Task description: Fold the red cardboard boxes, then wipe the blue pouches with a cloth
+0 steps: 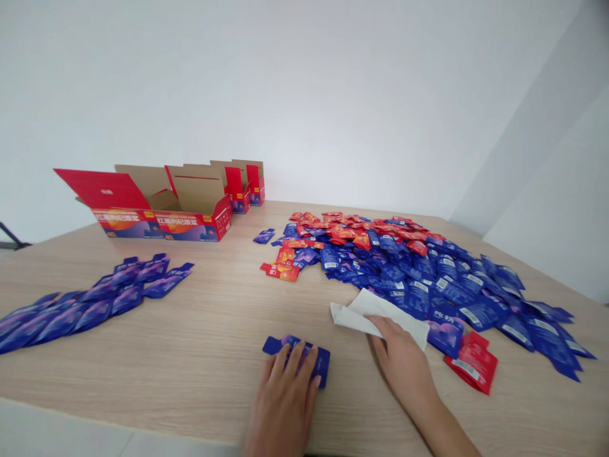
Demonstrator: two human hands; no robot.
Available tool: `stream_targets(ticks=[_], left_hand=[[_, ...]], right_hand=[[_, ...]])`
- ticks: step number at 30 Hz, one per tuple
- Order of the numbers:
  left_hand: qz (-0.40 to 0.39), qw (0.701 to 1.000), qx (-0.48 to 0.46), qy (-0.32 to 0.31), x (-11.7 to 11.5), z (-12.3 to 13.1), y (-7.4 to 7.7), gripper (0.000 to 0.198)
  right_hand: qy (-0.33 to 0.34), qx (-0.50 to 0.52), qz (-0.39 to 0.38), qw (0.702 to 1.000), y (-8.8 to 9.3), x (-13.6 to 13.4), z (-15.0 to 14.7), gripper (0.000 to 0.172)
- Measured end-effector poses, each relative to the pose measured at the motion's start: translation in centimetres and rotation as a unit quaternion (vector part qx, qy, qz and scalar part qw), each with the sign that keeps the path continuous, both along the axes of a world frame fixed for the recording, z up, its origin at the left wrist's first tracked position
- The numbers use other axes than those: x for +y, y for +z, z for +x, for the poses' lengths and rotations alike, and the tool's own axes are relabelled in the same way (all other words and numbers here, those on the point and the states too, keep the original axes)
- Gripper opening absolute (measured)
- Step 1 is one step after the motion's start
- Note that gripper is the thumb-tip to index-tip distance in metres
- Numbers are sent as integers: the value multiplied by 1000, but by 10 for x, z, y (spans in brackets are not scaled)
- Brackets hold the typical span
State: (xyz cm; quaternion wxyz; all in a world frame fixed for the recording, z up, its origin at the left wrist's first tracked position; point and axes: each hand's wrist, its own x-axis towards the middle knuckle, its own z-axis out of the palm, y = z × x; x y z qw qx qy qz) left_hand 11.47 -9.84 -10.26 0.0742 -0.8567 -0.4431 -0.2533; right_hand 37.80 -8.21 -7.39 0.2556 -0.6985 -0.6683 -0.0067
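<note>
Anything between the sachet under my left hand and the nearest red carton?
Nothing visible: only wooden tabletop separates the blue sachet, under your left hand, from the red carton; the row of sachets lies to the left.

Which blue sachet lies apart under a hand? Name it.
The blue sachet under the left hand: it lies alone on the tabletop, apart from the heap and the fanned row.

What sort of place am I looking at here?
Probably an indoor packing area: a wood-grain table heaped with blue and red sachets, and open red cardboard cartons against a plain white wall.
</note>
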Motion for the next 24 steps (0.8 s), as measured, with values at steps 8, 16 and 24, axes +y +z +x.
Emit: stream_targets(ticks=[8, 16, 24], left_hand=[[6, 998, -42, 41, -5, -6, -10, 47], [-45, 999, -22, 12, -2, 10, -17, 59], [-26, 997, 11, -73, -3, -4, -27, 69]], right_hand=[[25, 71, -25, 997, 9, -12, -15, 44], [71, 152, 12, 986, 13, -20, -60, 58], [233, 54, -7, 971, -39, -17, -53, 88]])
